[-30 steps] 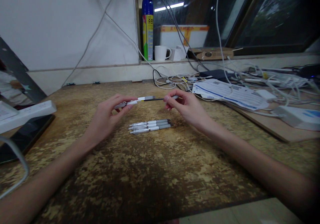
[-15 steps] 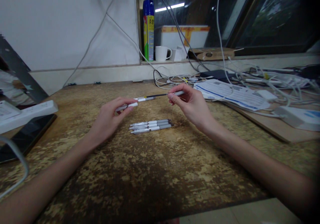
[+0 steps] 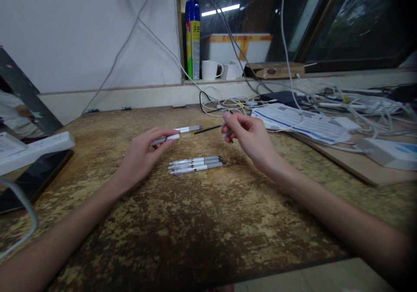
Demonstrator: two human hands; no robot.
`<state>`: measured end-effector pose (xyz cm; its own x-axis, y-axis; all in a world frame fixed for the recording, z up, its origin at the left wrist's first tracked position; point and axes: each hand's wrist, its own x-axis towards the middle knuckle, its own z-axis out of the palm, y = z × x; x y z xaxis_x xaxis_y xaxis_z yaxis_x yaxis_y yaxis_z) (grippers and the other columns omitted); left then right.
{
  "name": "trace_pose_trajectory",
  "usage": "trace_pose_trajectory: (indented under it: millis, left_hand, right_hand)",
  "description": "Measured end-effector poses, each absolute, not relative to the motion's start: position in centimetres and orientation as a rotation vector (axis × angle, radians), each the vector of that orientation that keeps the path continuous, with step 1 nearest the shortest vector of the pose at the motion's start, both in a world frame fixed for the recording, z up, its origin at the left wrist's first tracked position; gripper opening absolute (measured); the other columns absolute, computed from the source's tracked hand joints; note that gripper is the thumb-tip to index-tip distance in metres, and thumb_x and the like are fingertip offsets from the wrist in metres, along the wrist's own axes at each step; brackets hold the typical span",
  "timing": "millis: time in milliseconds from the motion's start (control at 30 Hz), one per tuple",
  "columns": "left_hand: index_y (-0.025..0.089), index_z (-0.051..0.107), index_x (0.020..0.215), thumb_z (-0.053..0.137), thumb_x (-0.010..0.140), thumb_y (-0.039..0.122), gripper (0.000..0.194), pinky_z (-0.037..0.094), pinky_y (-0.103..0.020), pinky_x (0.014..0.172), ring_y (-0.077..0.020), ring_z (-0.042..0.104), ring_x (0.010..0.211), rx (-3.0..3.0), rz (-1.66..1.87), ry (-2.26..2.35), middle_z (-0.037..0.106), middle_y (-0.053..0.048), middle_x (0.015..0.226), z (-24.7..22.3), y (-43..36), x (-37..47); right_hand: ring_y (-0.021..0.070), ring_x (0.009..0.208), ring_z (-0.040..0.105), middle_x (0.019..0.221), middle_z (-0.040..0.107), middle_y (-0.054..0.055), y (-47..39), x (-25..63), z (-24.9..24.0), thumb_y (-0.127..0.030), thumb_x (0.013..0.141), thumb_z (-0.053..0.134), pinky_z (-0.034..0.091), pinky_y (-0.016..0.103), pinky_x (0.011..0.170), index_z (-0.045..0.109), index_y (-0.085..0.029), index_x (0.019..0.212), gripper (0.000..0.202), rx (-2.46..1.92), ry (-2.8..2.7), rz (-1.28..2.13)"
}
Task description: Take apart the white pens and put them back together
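My left hand (image 3: 142,152) is closed on a white and grey pen barrel (image 3: 171,138), its open end pointing right. Between thumb and fingers, my right hand (image 3: 252,137) pinches a thin dark pen refill (image 3: 207,130). The refill's clear end reaches left to the mouth of the barrel; whether it is inside cannot be made out. A small grey piece also shows under the right fingers, partly hidden. Behind the barrel lies another pen (image 3: 190,129). Several white and grey pens (image 3: 197,165) lie side by side on the worn wooden table (image 3: 182,227) below the hands.
At the left are a phone (image 3: 32,177) and a white power strip (image 3: 42,150). A printed sheet (image 3: 302,122), tangled cables (image 3: 355,101) and a white box-like device (image 3: 391,153) lie at the right. A spray can (image 3: 193,44) and mug (image 3: 210,70) stand on the sill.
The refill in my right hand has come down and left, so its clear end now meets the barrel's mouth. My right fingers have shifted their grip. My left hand has stayed in place.
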<state>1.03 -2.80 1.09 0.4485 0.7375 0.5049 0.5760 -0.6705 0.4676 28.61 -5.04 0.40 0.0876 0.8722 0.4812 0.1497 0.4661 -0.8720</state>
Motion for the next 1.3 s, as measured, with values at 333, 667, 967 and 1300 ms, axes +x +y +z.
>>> trace_pose_trajectory:
  millis: [333, 667, 967, 1300]
  left_hand:
    - [0.027, 0.073, 0.126, 0.058, 0.103, 0.046, 0.033, 0.052, -0.040, 0.101, -0.0244, 0.067, 0.116, 2.418, 1.043, 1.106, 0.074, -0.005, 0.129, 1.2, -3.0, 1.1]
    - [0.027, 0.075, 0.125, 0.062, 0.102, 0.046, 0.033, 0.051, -0.035, 0.100, -0.0222, 0.069, 0.113, 2.318, 1.053, 1.052, 0.076, -0.004, 0.127, 1.6, -3.2, 1.4]
    - [0.027, 0.076, 0.124, 0.064, 0.101, 0.045, 0.032, 0.051, -0.033, 0.098, -0.0210, 0.070, 0.107, 2.315, 1.038, 1.019, 0.077, -0.003, 0.125, 1.7, -3.5, 1.7]
    - [0.028, 0.078, 0.117, 0.070, 0.098, 0.041, 0.025, 0.053, -0.031, 0.093, -0.0195, 0.073, 0.101, 2.353, 1.048, 1.055, 0.080, -0.001, 0.116, 2.2, -4.9, 2.7]
  right_hand:
    - [0.0130, 0.063, 0.058, 0.078, 0.066, 0.003, -4.9, 28.8, 0.5, -0.062, 0.091, 0.068, 0.048, 0.027, 0.056, 0.063, -0.022, 0.075, 0.044, -0.967, -1.379, 0.672]
    - [0.0139, 0.066, 0.060, 0.076, 0.066, 0.002, -4.6, 29.3, 0.3, -0.052, 0.094, 0.070, 0.047, 0.026, 0.056, 0.067, -0.020, 0.090, 0.031, -0.999, -1.451, 0.568]
    - [0.0130, 0.064, 0.059, 0.074, 0.064, 0.000, -4.9, 29.0, 0.2, -0.048, 0.096, 0.067, 0.047, 0.027, 0.059, 0.066, -0.019, 0.091, 0.029, -1.010, -1.503, 0.509]
    - [0.0146, 0.074, 0.064, 0.082, 0.068, 0.002, -6.3, 26.7, -0.3, -0.038, 0.097, 0.068, 0.048, 0.029, 0.069, 0.067, -0.018, 0.095, 0.021, -0.934, -1.600, 0.620]
